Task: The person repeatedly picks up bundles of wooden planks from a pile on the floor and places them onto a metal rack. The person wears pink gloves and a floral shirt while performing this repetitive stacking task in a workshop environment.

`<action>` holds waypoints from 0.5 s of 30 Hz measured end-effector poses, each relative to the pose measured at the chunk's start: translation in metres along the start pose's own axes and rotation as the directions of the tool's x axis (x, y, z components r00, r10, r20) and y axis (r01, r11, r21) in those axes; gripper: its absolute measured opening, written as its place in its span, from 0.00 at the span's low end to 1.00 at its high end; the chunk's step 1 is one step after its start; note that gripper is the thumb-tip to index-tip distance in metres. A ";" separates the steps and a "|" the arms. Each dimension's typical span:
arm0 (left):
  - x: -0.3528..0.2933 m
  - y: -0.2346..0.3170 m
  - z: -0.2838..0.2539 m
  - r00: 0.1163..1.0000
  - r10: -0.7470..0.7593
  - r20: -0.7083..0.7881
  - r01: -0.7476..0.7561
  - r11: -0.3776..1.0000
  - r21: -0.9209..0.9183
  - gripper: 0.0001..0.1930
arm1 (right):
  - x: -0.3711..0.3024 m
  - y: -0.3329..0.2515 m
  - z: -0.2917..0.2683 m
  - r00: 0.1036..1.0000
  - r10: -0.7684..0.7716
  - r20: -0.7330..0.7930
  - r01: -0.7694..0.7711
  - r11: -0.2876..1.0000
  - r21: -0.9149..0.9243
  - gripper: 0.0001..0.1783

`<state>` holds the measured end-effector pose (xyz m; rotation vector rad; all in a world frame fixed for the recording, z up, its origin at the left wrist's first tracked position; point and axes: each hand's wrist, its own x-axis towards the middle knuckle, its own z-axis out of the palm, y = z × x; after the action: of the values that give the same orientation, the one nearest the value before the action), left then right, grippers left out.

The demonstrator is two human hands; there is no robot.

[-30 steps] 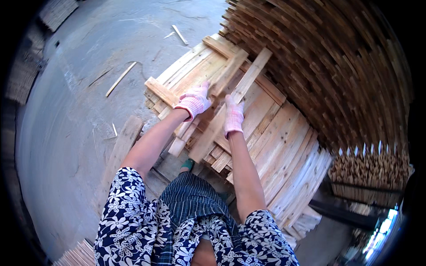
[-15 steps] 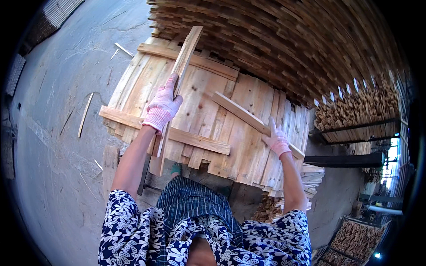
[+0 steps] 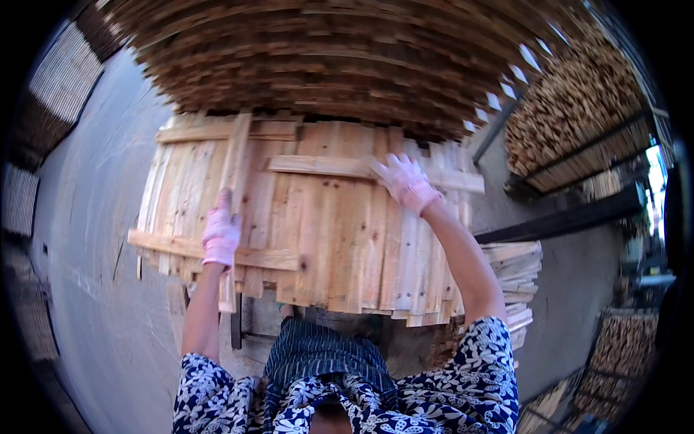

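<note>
A flat stack of pale wooden slats lies in front of me, with cross battens laid over it. My left hand, in a pink glove, grips a long narrow wooden strip that runs away from me over the left part of the stack. My right hand, also in a pink glove, rests on the right end of a horizontal batten near the far edge. A second batten crosses the near left side under my left hand.
A tall pile of darker stacked timber rises just beyond the slats. More bundles of sticks stand on racks at the right. A grey concrete floor spreads to the left. Loose slats jut out at the right.
My view has swung right and closer over the stack. The left hand's strip now points straight away. My right hand has moved from the near right edge up to the far batten.
</note>
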<state>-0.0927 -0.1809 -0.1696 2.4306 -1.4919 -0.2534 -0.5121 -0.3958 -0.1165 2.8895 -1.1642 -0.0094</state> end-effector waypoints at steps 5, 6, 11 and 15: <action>-0.009 0.101 -0.020 0.994 0.107 0.025 -0.096 0.958 -0.270 0.38 | 0.020 0.047 0.022 0.982 0.172 0.077 -0.173 0.985 0.011 0.27; -0.012 0.125 -0.018 0.983 0.178 0.041 -0.150 0.915 -0.374 0.38 | 0.017 0.050 0.029 0.978 0.204 0.043 -0.206 0.977 0.058 0.26; -0.030 0.230 0.049 0.937 0.345 0.061 -0.278 0.838 -0.469 0.38 | 0.006 0.064 0.046 0.972 0.220 -0.084 -0.207 0.968 0.141 0.25; -0.050 0.285 0.086 0.984 0.135 0.116 -0.157 0.967 0.201 0.42 | -0.075 0.060 -0.004 0.858 0.357 -0.368 -0.246 0.917 0.315 0.24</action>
<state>-0.3804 -0.2707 -0.1590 2.4821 -1.8175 -0.2003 -0.6076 -0.3865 -0.1112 2.6505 -1.6016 0.7873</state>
